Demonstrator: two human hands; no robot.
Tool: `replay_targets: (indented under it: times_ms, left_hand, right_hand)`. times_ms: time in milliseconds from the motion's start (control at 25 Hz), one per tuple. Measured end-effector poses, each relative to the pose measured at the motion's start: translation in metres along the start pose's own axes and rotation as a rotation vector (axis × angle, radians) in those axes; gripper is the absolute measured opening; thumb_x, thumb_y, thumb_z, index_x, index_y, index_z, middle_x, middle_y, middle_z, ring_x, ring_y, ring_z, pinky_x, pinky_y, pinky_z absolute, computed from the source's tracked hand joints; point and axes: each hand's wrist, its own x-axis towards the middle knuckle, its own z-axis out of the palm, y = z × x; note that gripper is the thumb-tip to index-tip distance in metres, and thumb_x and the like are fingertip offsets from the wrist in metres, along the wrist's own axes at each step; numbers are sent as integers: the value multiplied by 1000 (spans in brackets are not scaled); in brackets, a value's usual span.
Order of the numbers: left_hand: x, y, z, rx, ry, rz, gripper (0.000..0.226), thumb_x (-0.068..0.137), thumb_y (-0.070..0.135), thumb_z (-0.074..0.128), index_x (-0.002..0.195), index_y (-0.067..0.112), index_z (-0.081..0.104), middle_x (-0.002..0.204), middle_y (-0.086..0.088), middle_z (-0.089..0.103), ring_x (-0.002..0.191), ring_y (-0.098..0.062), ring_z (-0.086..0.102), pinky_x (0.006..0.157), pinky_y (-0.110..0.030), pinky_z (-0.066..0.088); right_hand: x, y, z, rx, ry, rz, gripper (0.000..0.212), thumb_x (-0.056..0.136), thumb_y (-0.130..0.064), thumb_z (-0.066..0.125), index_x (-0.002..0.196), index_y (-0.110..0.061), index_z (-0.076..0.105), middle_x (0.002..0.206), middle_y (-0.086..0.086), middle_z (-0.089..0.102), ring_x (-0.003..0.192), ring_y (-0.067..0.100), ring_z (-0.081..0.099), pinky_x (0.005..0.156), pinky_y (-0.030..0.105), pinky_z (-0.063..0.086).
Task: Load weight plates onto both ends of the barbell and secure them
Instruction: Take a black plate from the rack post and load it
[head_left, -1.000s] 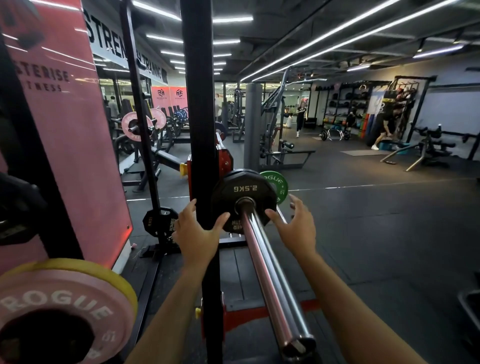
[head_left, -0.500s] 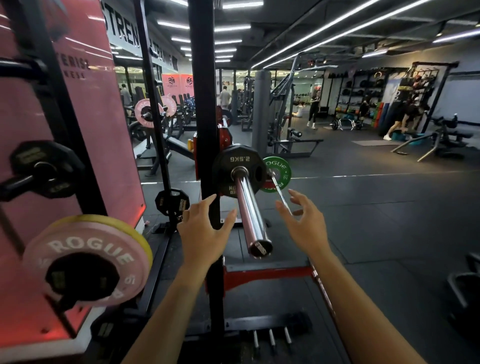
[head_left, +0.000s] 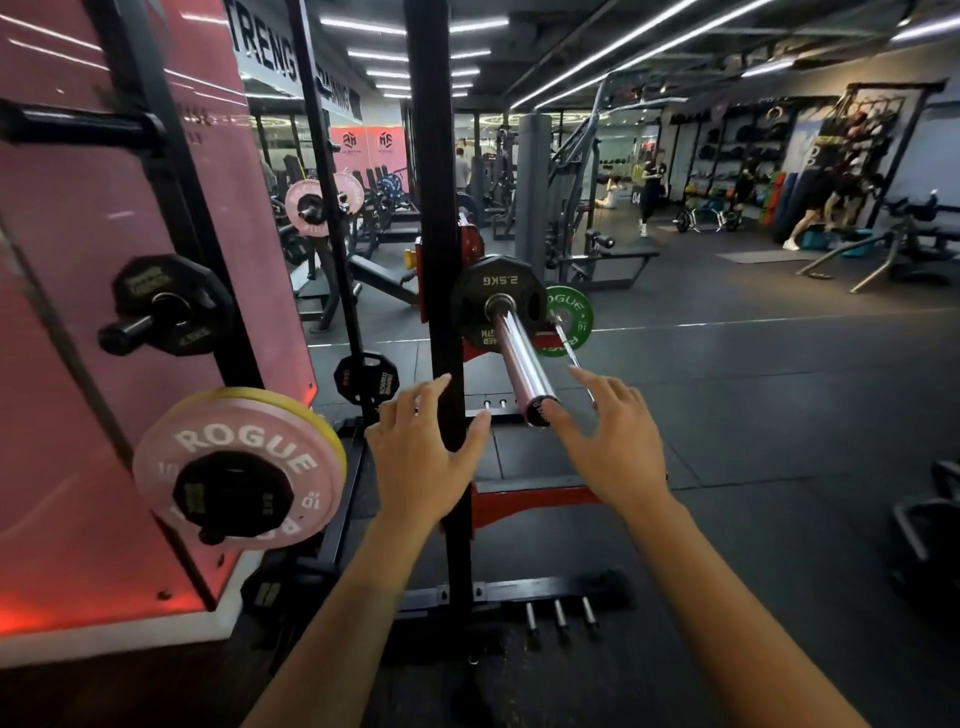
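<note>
The barbell's chrome sleeve (head_left: 521, 358) points toward me from the rack, with a black 2.5 kg plate (head_left: 496, 291) pushed up its far end. Behind that plate a green Rogue plate (head_left: 570, 310) shows on the right. My left hand (head_left: 423, 452) hovers with spread fingers just left of the sleeve's tip, in front of the black rack upright (head_left: 436, 260). On the other side of the tip my right hand (head_left: 613, 441) is also spread and holds nothing. Neither hand touches the bar.
Storage pegs on the left hold a pink Rogue plate (head_left: 228, 447) with a small black plate on it, and a black plate (head_left: 171, 306) higher up. Another small black plate (head_left: 366, 384) hangs low. Three short pegs (head_left: 558, 618) stick out at floor level. People exercise far right.
Both hands have come off the 2.5 kg plate and drawn back along the sleeve to its tip. The view has pulled back, so the plate looks farther away.
</note>
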Motion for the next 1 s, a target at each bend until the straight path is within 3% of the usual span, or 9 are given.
replay_targets:
  times_ms: [160, 360, 440, 520, 600, 800, 1000]
  left_hand:
    - [-13, -49, -59, -5, 58, -9, 68, 85, 69, 42, 135, 24, 52, 134, 2, 53, 125, -23, 42, 96, -40, 33]
    - [-43, -168, -193, 115, 209, -182, 64, 85, 64, 47, 131, 20, 56, 129, -3, 58, 120, -33, 49, 99, -49, 37]
    - [-60, -204, -242, 149, 233, -228, 66, 84, 66, 46, 133, 22, 55, 130, -1, 58, 120, -29, 48, 100, -38, 32]
    - [-74, -228, -278, 180, 262, -253, 70, 83, 69, 43, 134, 24, 55, 127, -1, 59, 118, -27, 49, 91, -28, 27]
    - [-84, -252, -309, 231, 262, -298, 69, 84, 70, 43, 139, 28, 51, 131, 1, 57, 121, -24, 47, 94, -33, 29]
    - [-91, -310, -342, 321, 272, -381, 70, 87, 73, 40, 142, 31, 46, 134, 3, 54, 126, -23, 43, 100, -40, 29]
    - [-56, -348, -316, 291, 258, -390, 74, 83, 78, 30, 141, 33, 45, 129, 4, 54, 123, -22, 43, 99, -43, 30]
  right_hand:
    - [-12, -70, 36, 44, -11, -62, 57, 90, -54, 57, 136, -20, 54, 127, 2, 60, 117, 22, 52, 88, 34, 47]
    - [-45, -213, 122, 166, -120, -211, 59, 90, -55, 58, 135, -18, 55, 125, 4, 62, 116, 27, 54, 91, 41, 49]
    - [-60, -273, 158, 200, -167, -272, 59, 89, -56, 59, 133, -18, 56, 125, 7, 62, 114, 31, 55, 87, 41, 48]
    - [-74, -327, 188, 225, -211, -336, 59, 89, -60, 56, 131, -19, 57, 123, 8, 63, 112, 33, 56, 85, 43, 49]
    - [-86, -372, 213, 253, -239, -385, 59, 87, -64, 50, 129, -22, 57, 123, 7, 63, 111, 33, 57, 88, 43, 49]
    - [-92, -416, 254, 235, -267, -410, 57, 89, -59, 54, 131, -21, 56, 129, 5, 60, 118, 33, 54, 92, 39, 44]
    - [-65, -418, 290, 236, -280, -419, 56, 91, -56, 55, 134, -20, 55, 130, 4, 60, 123, 28, 50, 99, 36, 39]
